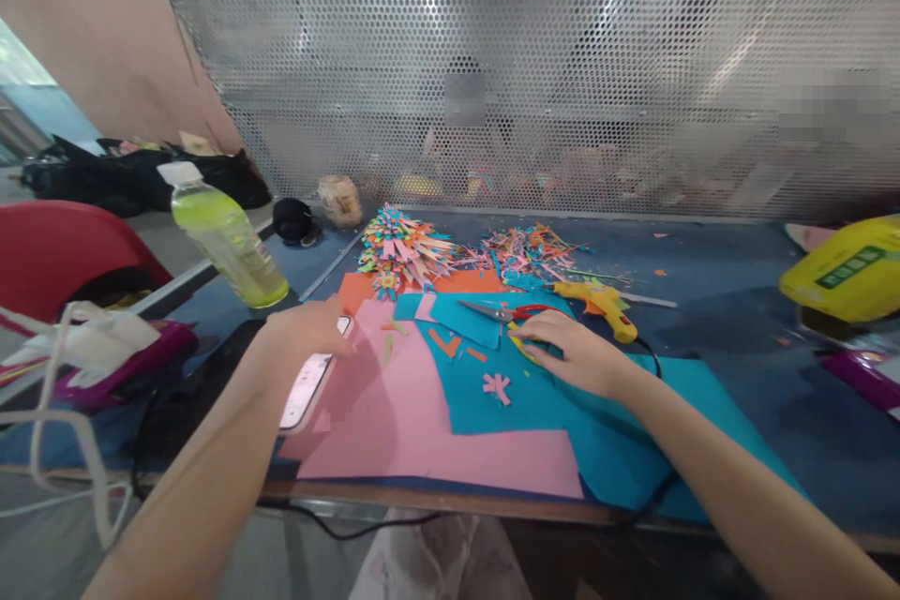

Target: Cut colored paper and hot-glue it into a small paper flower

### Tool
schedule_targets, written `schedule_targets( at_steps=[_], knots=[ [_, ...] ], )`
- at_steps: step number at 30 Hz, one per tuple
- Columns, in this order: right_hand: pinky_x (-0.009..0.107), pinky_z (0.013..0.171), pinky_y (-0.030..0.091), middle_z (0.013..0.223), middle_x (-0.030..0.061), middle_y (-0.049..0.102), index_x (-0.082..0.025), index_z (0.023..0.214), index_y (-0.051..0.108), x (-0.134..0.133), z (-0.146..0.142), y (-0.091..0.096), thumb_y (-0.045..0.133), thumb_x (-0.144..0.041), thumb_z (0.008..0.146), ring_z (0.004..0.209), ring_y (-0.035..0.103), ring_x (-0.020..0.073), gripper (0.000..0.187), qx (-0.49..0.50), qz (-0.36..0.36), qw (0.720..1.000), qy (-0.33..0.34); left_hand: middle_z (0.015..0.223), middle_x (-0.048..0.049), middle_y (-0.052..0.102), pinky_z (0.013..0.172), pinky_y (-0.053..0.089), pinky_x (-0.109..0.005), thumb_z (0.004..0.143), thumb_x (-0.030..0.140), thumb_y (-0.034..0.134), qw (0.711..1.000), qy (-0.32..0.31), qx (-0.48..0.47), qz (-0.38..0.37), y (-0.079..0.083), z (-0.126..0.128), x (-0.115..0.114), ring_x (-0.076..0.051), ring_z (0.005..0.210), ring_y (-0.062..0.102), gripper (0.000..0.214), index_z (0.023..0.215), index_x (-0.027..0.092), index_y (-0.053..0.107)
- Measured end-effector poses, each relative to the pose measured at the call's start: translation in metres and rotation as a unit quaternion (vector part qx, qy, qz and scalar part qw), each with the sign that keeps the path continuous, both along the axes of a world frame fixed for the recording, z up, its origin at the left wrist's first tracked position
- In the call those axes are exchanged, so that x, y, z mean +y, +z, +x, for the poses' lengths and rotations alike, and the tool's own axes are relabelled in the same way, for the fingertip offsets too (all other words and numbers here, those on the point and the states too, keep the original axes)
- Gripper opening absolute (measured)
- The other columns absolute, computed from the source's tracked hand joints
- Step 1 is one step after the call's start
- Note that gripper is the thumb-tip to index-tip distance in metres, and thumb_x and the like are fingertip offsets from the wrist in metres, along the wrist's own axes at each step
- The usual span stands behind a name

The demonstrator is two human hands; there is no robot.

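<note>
The scissors (518, 312) lie near the middle of the table, over blue paper (485, 417), blades pointing toward 9 o'clock. The right hand (573, 352) covers part of their red and yellow handles with bent fingers; whether it is clamped on them or only resting there, I cannot tell.

Measured from the scissors, with 12 o'clock away from the person, a pink paper star (498, 388) sits at 6 o'clock and orange scraps (444, 343) at 8. A yellow glue gun (601, 302) is at 3 o'clock, near the right hand. A large pink sheet (380, 436) spreads toward 7 and 8 o'clock.

Farther out at 8 o'clock, the left hand (313, 328) is over the upper part of a phone (307, 386) with a lit screen; its grip cannot be made out.

A bushy cone of folded paper strips (402, 248) stands at 10 o'clock, and a heap of loose shreds (531, 250) at 1. A bottle of green liquid (229, 239) is between 9 and 10 o'clock, a yellow pack (844, 272) well apart at 3. Beyond, at 12 o'clock, rises a perforated metal panel (492, 9).
</note>
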State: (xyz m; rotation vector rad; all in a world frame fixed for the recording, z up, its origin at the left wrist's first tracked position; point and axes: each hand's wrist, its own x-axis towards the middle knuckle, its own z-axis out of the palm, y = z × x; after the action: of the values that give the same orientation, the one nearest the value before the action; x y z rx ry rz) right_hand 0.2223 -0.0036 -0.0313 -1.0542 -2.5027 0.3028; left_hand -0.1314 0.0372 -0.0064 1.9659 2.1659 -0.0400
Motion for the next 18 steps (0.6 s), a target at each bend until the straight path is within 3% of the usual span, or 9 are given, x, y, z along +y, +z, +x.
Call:
schedule_targets(
  at_steps=[3, 7, 13, 16, 18],
  knots=[
    [0.037, 0.091, 0.040, 0.105, 0.0072, 0.060, -0.021, 0.109, 0.058, 0.001, 0.001, -0.001, 0.044, -0.026, 0.085, 0.103, 0.050, 0.0193, 0.028, -0.004, 0.009, 1.000, 0.004, 0.105, -0.0316, 0.056, 0.070, 0.044, -0.041, 0.049, 0.030, 0.062, 0.999, 0.009, 0.032, -0.043, 0.005, 0.000, -0.004, -0.041, 0.093, 0.057, 0.083, 0.123, 0.000, 0.037],
    [0.037, 0.091, 0.040, 0.106, 0.0071, 0.059, -0.021, 0.111, 0.057, 0.000, 0.001, 0.000, 0.044, -0.025, 0.085, 0.103, 0.050, 0.0193, 0.029, -0.011, 0.017, 1.000, 0.005, 0.109, -0.0305, 0.051, 0.071, 0.042, -0.041, 0.056, 0.042, 0.054, 0.997, 0.007, 0.060, -0.053, 0.014, 0.001, -0.012, -0.042, 0.097, 0.054, 0.077, 0.118, 0.000, 0.039],
    [0.036, 0.090, 0.040, 0.104, 0.0074, 0.059, -0.021, 0.108, 0.058, -0.002, 0.000, 0.002, 0.043, -0.025, 0.085, 0.102, 0.050, 0.0198, 0.027, -0.018, 0.013, 1.000, 0.009, 0.130, -0.0276, 0.028, 0.087, 0.035, -0.043, 0.064, 0.054, 0.047, 0.996, -0.010, 0.086, -0.012, 0.026, -0.016, -0.028, -0.041, 0.119, 0.035, 0.094, 0.135, 0.007, 0.008],
    [0.036, 0.090, 0.040, 0.104, 0.0077, 0.059, -0.020, 0.106, 0.058, 0.000, 0.000, 0.000, 0.043, -0.025, 0.085, 0.102, 0.051, 0.0199, 0.027, -0.023, 0.011, 1.000, 0.012, 0.135, -0.0267, 0.023, 0.095, 0.028, -0.043, 0.068, 0.052, 0.045, 0.993, -0.029, 0.112, 0.036, 0.037, -0.027, -0.029, -0.040, 0.126, 0.024, 0.093, 0.137, 0.005, 0.004],
    [0.036, 0.090, 0.040, 0.104, 0.0076, 0.059, -0.020, 0.106, 0.058, 0.001, 0.001, -0.001, 0.043, -0.026, 0.085, 0.101, 0.051, 0.0199, 0.027, -0.023, 0.010, 1.000, 0.015, 0.133, -0.0276, 0.027, 0.095, 0.028, -0.043, 0.067, 0.052, 0.046, 0.988, -0.021, 0.134, 0.078, 0.044, -0.038, -0.024, -0.040, 0.125, 0.026, 0.094, 0.136, 0.003, 0.006]
  ],
)
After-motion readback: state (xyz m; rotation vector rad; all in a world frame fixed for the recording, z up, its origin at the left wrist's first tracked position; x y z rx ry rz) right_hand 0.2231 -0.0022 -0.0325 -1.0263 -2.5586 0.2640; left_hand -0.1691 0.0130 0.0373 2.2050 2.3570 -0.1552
